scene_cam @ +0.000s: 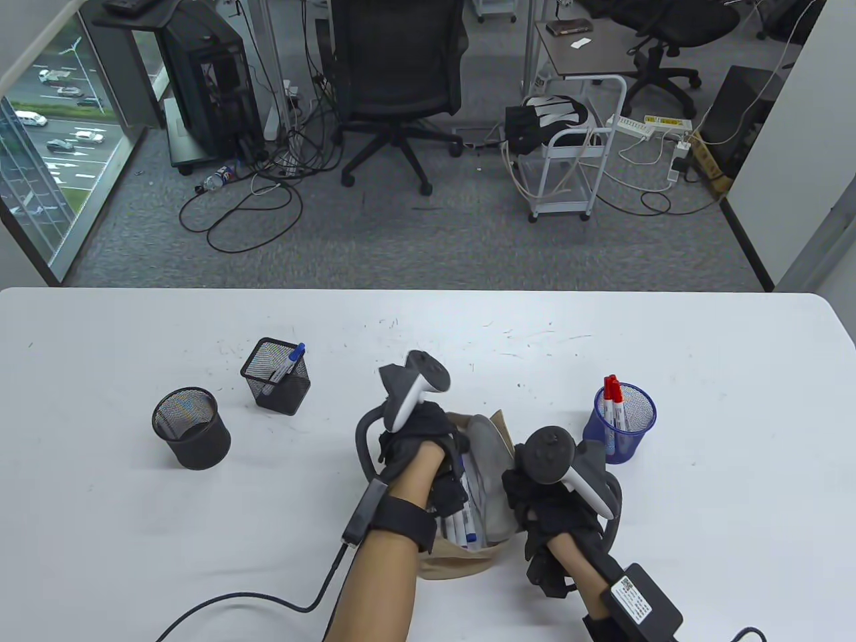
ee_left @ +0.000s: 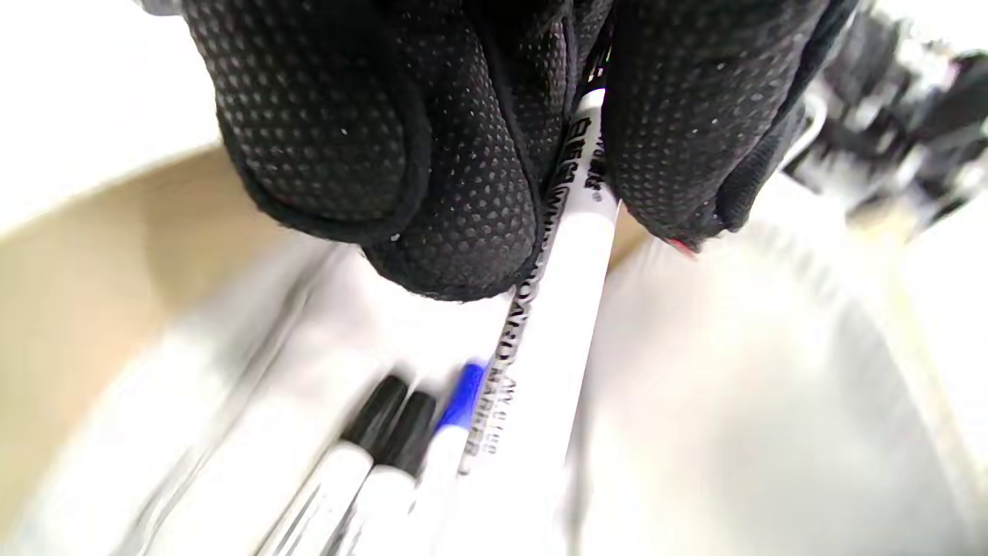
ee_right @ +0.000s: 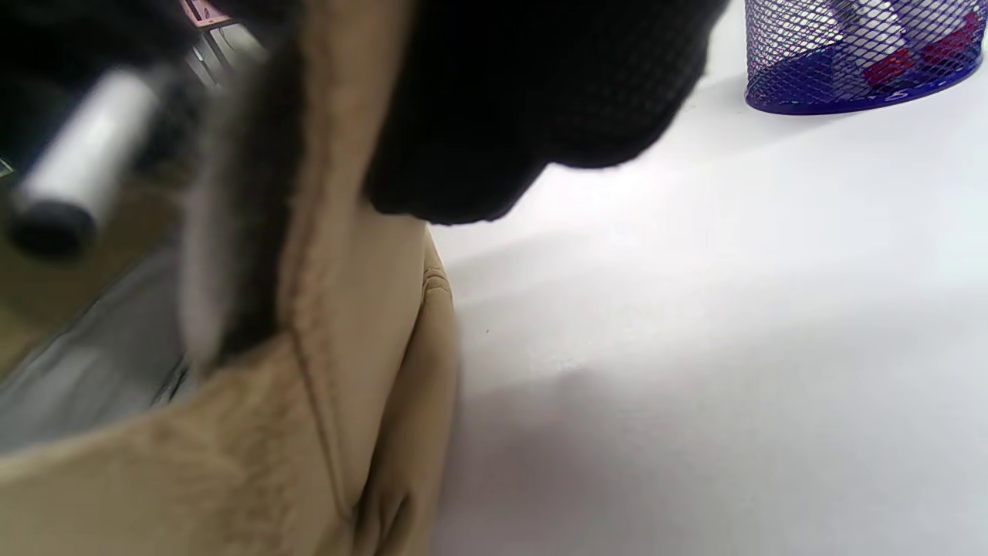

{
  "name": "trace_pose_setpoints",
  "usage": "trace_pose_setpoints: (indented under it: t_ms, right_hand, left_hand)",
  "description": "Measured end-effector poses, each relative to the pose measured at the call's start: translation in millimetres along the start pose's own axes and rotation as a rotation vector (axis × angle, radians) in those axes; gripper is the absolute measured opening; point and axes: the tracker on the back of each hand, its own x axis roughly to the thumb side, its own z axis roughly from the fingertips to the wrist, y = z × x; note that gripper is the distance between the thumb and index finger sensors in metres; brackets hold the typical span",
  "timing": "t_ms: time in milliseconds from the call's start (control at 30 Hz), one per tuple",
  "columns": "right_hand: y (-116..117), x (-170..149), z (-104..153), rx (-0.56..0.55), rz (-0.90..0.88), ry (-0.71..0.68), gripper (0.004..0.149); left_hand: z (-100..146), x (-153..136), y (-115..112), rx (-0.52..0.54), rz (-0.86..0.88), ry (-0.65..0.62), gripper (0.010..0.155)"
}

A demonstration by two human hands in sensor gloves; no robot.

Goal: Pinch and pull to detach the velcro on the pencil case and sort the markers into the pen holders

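Observation:
The tan pencil case [scene_cam: 461, 565] with grey lining lies open near the table's front edge, with several white markers [scene_cam: 466, 528] inside. My left hand [scene_cam: 447, 478] reaches into it. In the left wrist view its fingers [ee_left: 455, 193] pinch a white whiteboard marker [ee_left: 559, 324] whose cap is hidden; black-capped markers [ee_left: 386, 421] and a blue-capped one [ee_left: 465, 394] lie beside it. My right hand [scene_cam: 528, 491] grips the case's right edge [ee_right: 347, 309]. The holders are a black round one [scene_cam: 192, 428], a black square one [scene_cam: 276, 376] holding a blue marker [scene_cam: 289, 361], and a blue one [scene_cam: 625, 421] holding red markers [scene_cam: 612, 401].
The white table [scene_cam: 134, 535] runs to a far edge, beyond which stand an office chair [scene_cam: 394, 73] and a cart [scene_cam: 568, 167] on the floor. A cable [scene_cam: 267, 598] trails from my left wrist across the front of the table. The blue holder [ee_right: 857, 54] stands just right of the case.

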Motion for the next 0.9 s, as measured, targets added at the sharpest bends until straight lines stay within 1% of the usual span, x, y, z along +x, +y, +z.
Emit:
trace_pose_setpoints:
  t_ms: [33, 67, 133, 167, 233, 333, 367, 400, 467, 600, 700, 767, 900]
  right_hand:
    - [-0.2, 0.2, 0.0, 0.0, 0.0, 0.0, 0.056]
    - [-0.1, 0.3, 0.0, 0.001, 0.0, 0.0, 0.056]
    - [0.0, 0.8, 0.2, -0.001, 0.005, 0.001, 0.056]
    - [0.0, 1.0, 0.4, -0.002, 0.007, 0.001, 0.056]
    - [0.4, 1.6, 0.6, -0.005, 0.012, 0.0, 0.056]
    - [0.6, 2.0, 0.6, -0.007, 0.014, -0.001, 0.056]
    - [0.7, 2.0, 0.5, -0.007, 0.014, -0.001, 0.056]
    - [0.7, 2.1, 0.6, -0.007, 0.015, 0.0, 0.056]
    - [0.9, 2.3, 0.8, -0.009, 0.017, 0.001, 0.056]
    - [1.2, 3.6, 0.5, -0.008, 0.025, 0.001, 0.056]
    - [1.5, 4.0, 0.8, -0.011, 0.029, 0.001, 0.056]
    - [1.8, 4.2, 0.7, -0.012, 0.031, 0.001, 0.056]
    - [2.6, 6.1, 1.5, -0.018, 0.044, -0.001, 0.056]
  left_hand:
    - [6.5, -5.8, 19.0, 0.05, 0.033, -0.006, 0.072]
    - [10.2, -10.6, 31.1, 0.089, 0.055, -0.018, 0.069]
    - [21.4, -29.4, 64.4, 0.188, 0.129, -0.02, 0.063]
    - [24.7, -37.0, 75.1, 0.219, 0.147, -0.022, 0.061]
    - [33.7, -63.2, 104.7, 0.308, 0.196, -0.025, 0.058]
    - [42.5, -98.3, 133.5, 0.424, 0.25, 0.031, 0.054]
    - [45.6, -114.5, 144.7, 0.483, 0.26, 0.069, 0.053]
    - [46.7, -123.7, 150.6, 0.511, 0.263, 0.082, 0.053]
    - [49.4, -152.9, 167.2, 0.589, 0.279, 0.126, 0.053]
    - [46.5, -195.2, 185.9, 0.678, 0.319, 0.186, 0.053]
    - [37.9, -219.9, 192.9, 0.701, 0.344, 0.238, 0.052]
    - [29.0, -230.5, 194.0, 0.678, 0.353, 0.247, 0.052]
    - [10.5, -246.1, 188.8, 0.656, 0.353, 0.272, 0.052]
